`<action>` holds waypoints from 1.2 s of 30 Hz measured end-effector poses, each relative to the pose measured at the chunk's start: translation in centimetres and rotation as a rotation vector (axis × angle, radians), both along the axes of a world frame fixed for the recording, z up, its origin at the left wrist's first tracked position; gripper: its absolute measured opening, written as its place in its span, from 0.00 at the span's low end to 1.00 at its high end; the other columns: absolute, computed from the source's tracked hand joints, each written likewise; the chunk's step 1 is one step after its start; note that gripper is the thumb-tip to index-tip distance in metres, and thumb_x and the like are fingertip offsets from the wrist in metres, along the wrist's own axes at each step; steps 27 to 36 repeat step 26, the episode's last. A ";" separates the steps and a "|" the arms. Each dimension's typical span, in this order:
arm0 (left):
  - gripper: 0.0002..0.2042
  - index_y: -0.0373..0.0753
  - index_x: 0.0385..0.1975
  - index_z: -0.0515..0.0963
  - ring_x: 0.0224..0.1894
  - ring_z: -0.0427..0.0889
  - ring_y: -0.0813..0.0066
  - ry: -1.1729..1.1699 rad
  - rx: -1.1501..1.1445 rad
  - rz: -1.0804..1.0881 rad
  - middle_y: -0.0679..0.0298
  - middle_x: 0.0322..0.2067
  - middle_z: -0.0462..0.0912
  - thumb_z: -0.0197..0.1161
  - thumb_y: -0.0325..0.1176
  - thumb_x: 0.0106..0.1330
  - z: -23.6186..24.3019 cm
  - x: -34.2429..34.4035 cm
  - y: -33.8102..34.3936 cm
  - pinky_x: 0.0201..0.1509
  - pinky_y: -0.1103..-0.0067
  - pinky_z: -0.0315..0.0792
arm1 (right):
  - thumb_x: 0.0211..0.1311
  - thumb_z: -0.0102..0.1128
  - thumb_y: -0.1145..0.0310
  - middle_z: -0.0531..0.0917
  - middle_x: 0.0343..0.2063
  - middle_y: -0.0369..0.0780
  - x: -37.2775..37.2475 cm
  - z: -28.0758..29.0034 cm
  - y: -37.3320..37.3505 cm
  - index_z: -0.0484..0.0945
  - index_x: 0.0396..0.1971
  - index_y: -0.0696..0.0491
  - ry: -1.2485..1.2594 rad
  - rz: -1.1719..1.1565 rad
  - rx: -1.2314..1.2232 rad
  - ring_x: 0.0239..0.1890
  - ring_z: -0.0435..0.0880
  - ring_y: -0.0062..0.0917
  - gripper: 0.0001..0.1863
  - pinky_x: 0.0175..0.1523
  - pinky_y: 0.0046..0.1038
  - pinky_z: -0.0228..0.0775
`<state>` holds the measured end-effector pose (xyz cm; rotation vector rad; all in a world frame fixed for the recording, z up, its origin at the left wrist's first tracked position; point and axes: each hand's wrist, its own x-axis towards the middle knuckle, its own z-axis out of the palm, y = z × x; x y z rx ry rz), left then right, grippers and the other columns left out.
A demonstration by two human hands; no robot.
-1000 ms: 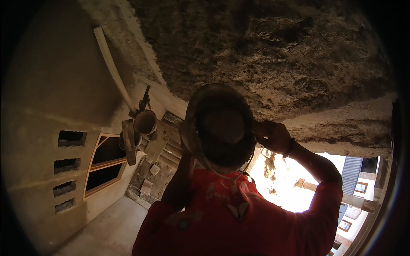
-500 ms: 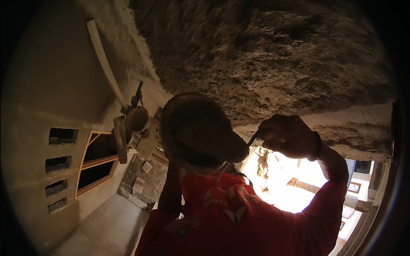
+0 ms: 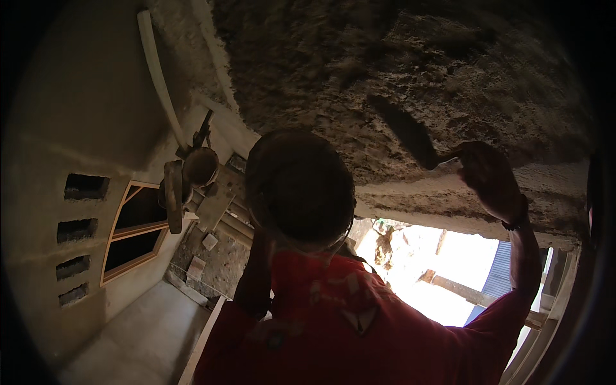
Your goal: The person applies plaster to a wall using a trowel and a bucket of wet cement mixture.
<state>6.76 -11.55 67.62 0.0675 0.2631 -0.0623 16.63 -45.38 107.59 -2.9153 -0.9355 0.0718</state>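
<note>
My right hand (image 3: 491, 176) is closed round the handle of a trowel (image 3: 405, 131). The trowel's dark blade is against or just off the rough mortar-covered wall (image 3: 308, 70); the gap cannot be made out. In front of my chest a round, dark bowl (image 3: 298, 186) is held up on my raised left arm. My left hand (image 3: 260, 237) is at the bowl's lower left side, its fingers mostly hidden behind the bowl. Deep shadow hides most of what the bowl holds.
Leftward, a smooth wall (image 3: 96, 147) has several block-shaped openings and a wooden window frame (image 3: 138, 234). A long pole (image 3: 159, 70), a bucket (image 3: 201, 167) and a board (image 3: 173, 196) are near the corner. Rubble (image 3: 208, 242) lies below. Bright light enters through an opening (image 3: 417, 276) at right.
My right hand has gone up and right, carrying the trowel from the bowl to the rough wall. The mound at the bowl's right edge is gone from there. The view has shifted slightly.
</note>
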 end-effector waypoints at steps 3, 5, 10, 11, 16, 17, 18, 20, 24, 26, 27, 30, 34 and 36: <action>0.34 0.40 0.66 0.61 0.60 0.71 0.58 -0.018 0.003 -0.026 0.56 0.61 0.69 0.42 0.61 0.69 0.3 0.7 -0.9 0.62 0.63 0.69 | 0.59 0.59 0.71 0.76 0.32 0.41 -0.1 -5.0 1.1 0.77 0.43 0.51 0.340 0.050 -0.014 0.33 0.77 0.33 0.12 0.37 0.35 0.72; 0.34 0.40 0.66 0.61 0.60 0.71 0.58 -0.030 -0.018 -0.066 0.56 0.61 0.69 0.42 0.61 0.69 0.7 1.2 -1.5 0.62 0.63 0.69 | 0.58 0.59 0.69 0.75 0.29 0.40 -0.7 -7.1 2.8 0.78 0.43 0.48 0.157 0.082 -0.228 0.32 0.77 0.32 0.12 0.35 0.33 0.71; 0.34 0.40 0.66 0.60 0.60 0.71 0.58 -0.077 -0.064 -0.148 0.55 0.61 0.68 0.42 0.61 0.69 1.6 2.4 -3.1 0.62 0.63 0.68 | 0.66 0.49 0.62 0.77 0.29 0.40 -0.4 -10.8 6.4 0.78 0.43 0.49 -0.036 -0.011 -0.341 0.39 0.78 0.33 0.12 0.34 0.36 0.76; 0.34 0.40 0.66 0.60 0.60 0.71 0.58 -0.087 -0.074 -0.162 0.55 0.61 0.68 0.43 0.61 0.69 1.8 2.6 -3.3 0.62 0.63 0.68 | 0.64 0.50 0.64 0.78 0.29 0.42 -0.4 -12.0 6.2 0.78 0.39 0.53 -0.175 0.146 -0.364 0.36 0.79 0.35 0.11 0.30 0.37 0.75; 0.34 0.40 0.66 0.60 0.60 0.71 0.58 -0.132 -0.149 -0.201 0.55 0.61 0.68 0.43 0.60 0.69 2.6 3.7 -3.4 0.62 0.63 0.68 | 0.58 0.55 0.61 0.80 0.25 0.45 -1.2 -15.7 4.4 0.79 0.33 0.55 0.285 0.194 -0.303 0.28 0.82 0.39 0.12 0.32 0.39 0.76; 0.34 0.40 0.66 0.60 0.60 0.71 0.58 -0.146 -0.178 -0.211 0.55 0.61 0.68 0.43 0.60 0.69 2.7 4.0 -3.3 0.62 0.63 0.68 | 0.59 0.55 0.59 0.80 0.26 0.46 -1.7 -16.4 4.0 0.79 0.34 0.53 0.315 0.166 -0.228 0.28 0.81 0.40 0.13 0.33 0.40 0.75; 0.34 0.40 0.66 0.60 0.60 0.71 0.58 -0.162 -0.215 -0.218 0.54 0.61 0.68 0.43 0.60 0.69 2.8 4.2 -3.2 0.62 0.63 0.68 | 0.60 0.56 0.56 0.80 0.26 0.47 -2.1 -17.1 3.8 0.79 0.35 0.52 0.345 0.137 -0.153 0.28 0.81 0.41 0.14 0.34 0.41 0.75; 0.34 0.39 0.66 0.60 0.60 0.71 0.58 -0.213 -0.293 -0.250 0.54 0.61 0.68 0.43 0.60 0.69 3.6 4.8 -2.8 0.63 0.63 0.68 | 0.58 0.57 0.58 0.81 0.26 0.45 -3.0 -18.2 3.9 0.80 0.34 0.49 0.343 0.140 -0.130 0.29 0.82 0.40 0.11 0.35 0.41 0.75; 0.35 0.39 0.66 0.59 0.60 0.71 0.57 -0.362 -0.441 -0.300 0.54 0.61 0.68 0.42 0.61 0.69 4.8 5.1 -2.3 0.63 0.62 0.68 | 0.60 0.53 0.53 0.80 0.19 0.43 -3.2 -19.0 5.3 0.81 0.42 0.41 0.354 0.131 0.038 0.25 0.82 0.39 0.15 0.35 0.40 0.77; 0.35 0.39 0.67 0.58 0.61 0.70 0.56 -0.351 -0.404 -0.275 0.53 0.62 0.66 0.43 0.61 0.69 3.5 5.0 -1.8 0.64 0.62 0.66 | 0.61 0.54 0.52 0.82 0.22 0.42 -3.1 -17.5 6.5 0.81 0.45 0.39 0.412 0.084 0.068 0.27 0.83 0.38 0.16 0.37 0.39 0.77; 0.35 0.39 0.67 0.58 0.61 0.70 0.56 -0.351 -0.404 -0.275 0.53 0.62 0.66 0.43 0.61 0.69 3.5 5.0 -1.8 0.64 0.62 0.66 | 0.61 0.54 0.52 0.82 0.22 0.42 -3.1 -17.5 6.5 0.81 0.45 0.39 0.412 0.084 0.068 0.27 0.83 0.38 0.16 0.37 0.39 0.77; 0.35 0.39 0.67 0.58 0.61 0.70 0.56 -0.351 -0.404 -0.275 0.53 0.62 0.66 0.43 0.61 0.69 3.5 5.0 -1.8 0.64 0.62 0.66 | 0.61 0.54 0.52 0.82 0.22 0.42 -3.1 -17.5 6.5 0.81 0.45 0.39 0.412 0.084 0.068 0.27 0.83 0.38 0.16 0.37 0.39 0.77; 0.35 0.39 0.67 0.58 0.61 0.70 0.56 -0.351 -0.404 -0.275 0.53 0.62 0.66 0.43 0.61 0.69 3.5 5.0 -1.8 0.64 0.62 0.66 | 0.61 0.54 0.52 0.82 0.22 0.42 -3.1 -17.5 6.5 0.81 0.45 0.39 0.412 0.084 0.068 0.27 0.83 0.38 0.16 0.37 0.39 0.77; 0.35 0.39 0.67 0.58 0.61 0.70 0.56 -0.351 -0.404 -0.275 0.53 0.62 0.66 0.43 0.61 0.69 3.5 5.0 -1.8 0.64 0.62 0.66 | 0.61 0.54 0.52 0.82 0.22 0.42 -3.1 -17.5 6.5 0.81 0.45 0.39 0.412 0.084 0.068 0.27 0.83 0.38 0.16 0.37 0.39 0.77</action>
